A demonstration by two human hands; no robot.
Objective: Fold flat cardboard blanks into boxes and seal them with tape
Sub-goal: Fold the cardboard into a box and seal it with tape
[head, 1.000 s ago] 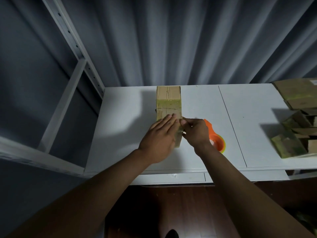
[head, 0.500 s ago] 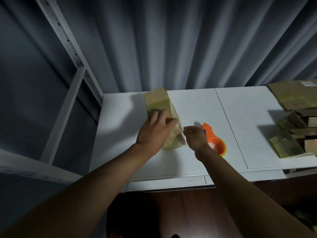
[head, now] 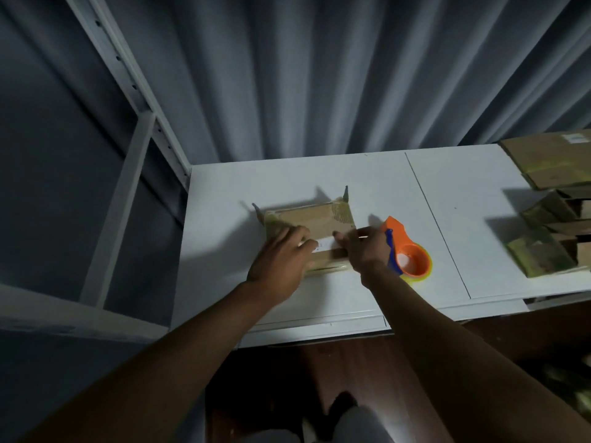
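Observation:
A small cardboard box lies crosswise on the white table, with greenish tape on its ends and two small flaps sticking up at its far corners. My left hand grips its left front part, fingers curled over the top near a white label. At the box's right front corner, my right hand pinches the edge with bent fingers. Just right of that hand, an orange tape dispenser with a blue part rests on the table; I cannot tell whether the hand touches it.
Flat cardboard blanks and folded boxes are piled at the table's right end. A white shelf frame rises at the left, and a grey curtain hangs behind the table. Below the table's front edge is a dark wooden floor.
The box has been turned from lengthwise to crosswise by my left hand. My right hand came off it briefly and is back at its right corner. The dispenser stayed put.

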